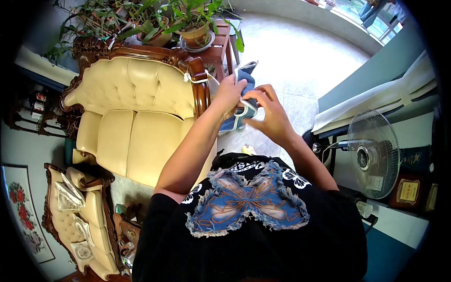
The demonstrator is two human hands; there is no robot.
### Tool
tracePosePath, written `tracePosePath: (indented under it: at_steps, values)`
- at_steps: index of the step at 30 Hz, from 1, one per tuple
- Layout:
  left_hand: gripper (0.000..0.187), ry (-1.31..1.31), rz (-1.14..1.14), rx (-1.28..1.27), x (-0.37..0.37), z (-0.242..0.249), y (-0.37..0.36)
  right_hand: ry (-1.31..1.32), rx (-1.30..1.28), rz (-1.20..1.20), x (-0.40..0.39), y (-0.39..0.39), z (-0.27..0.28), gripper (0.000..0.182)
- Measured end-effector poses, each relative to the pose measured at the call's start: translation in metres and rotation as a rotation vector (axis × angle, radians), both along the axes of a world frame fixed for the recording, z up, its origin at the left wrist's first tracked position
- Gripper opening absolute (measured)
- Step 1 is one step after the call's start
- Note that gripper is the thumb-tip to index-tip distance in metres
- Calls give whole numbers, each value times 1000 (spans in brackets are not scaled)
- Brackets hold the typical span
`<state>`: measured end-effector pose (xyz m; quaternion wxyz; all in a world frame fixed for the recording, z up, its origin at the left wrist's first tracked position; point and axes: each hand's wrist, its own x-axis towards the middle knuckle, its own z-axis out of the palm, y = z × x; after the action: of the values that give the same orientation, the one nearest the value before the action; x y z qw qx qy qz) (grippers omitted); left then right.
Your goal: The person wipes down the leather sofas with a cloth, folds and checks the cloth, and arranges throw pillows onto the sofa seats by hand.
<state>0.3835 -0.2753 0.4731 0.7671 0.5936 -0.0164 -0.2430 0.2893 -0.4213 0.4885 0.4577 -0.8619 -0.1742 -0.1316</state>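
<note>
In front of my chest, my left hand (229,96) is wrapped round a blue cloth (245,76) with pale edging. The cloth is folded or bunched, with parts showing above and below that hand. My right hand (267,113) is at the right side of the cloth, its fingers curled in against the pale edge (248,109). Thumb and index finger are at the cloth, and the exact contact of the fingertips is hard to make out.
A cream sofa (134,141) with a carved wooden frame stands at the left. Potted plants (195,35) sit behind it by a wooden stand (217,51). On the right are a fan (373,155) and a white curtain (376,101). Another sofa (89,211) is at lower left.
</note>
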Motion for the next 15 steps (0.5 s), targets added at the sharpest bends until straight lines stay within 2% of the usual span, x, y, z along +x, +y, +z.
tracePosePath:
  at_steps: [1, 3, 5, 8, 10, 11, 12, 13, 14, 15]
  values:
    - [19, 44, -21, -35, 0, 4, 1, -5, 0, -3, 5, -1, -8, 54]
    - [23, 168, -18, -290, -7, 13, 0, 35, 436, -96, 14, -3, -17, 38]
    - [31, 143, -170, -482, -12, 16, 1, 69, 619, -160, 23, -9, -25, 24]
    - [55, 0, -115, -311, -31, 15, -7, 217, 754, -227, 21, -16, -25, 23]
    - [37, -70, -46, -179, -34, 4, -8, 288, 1018, -225, 22, -14, -39, 26]
    - [28, -97, -14, -145, -34, 2, -7, 287, 1020, -222, 21, -12, -41, 26]
    - [28, -98, -12, -142, -34, 2, -4, 358, 1171, -175, 18, -10, -42, 28]
    - [19, -59, -12, -124, -34, 2, 1, 430, 1322, -126, 17, -9, -43, 29]
    - [11, -18, -14, -106, -34, 3, 5, 431, 1323, -126, 16, -7, -42, 29]
    - [11, -16, -15, -103, -35, 3, 5, 457, 1325, -145, 15, -7, -42, 26]
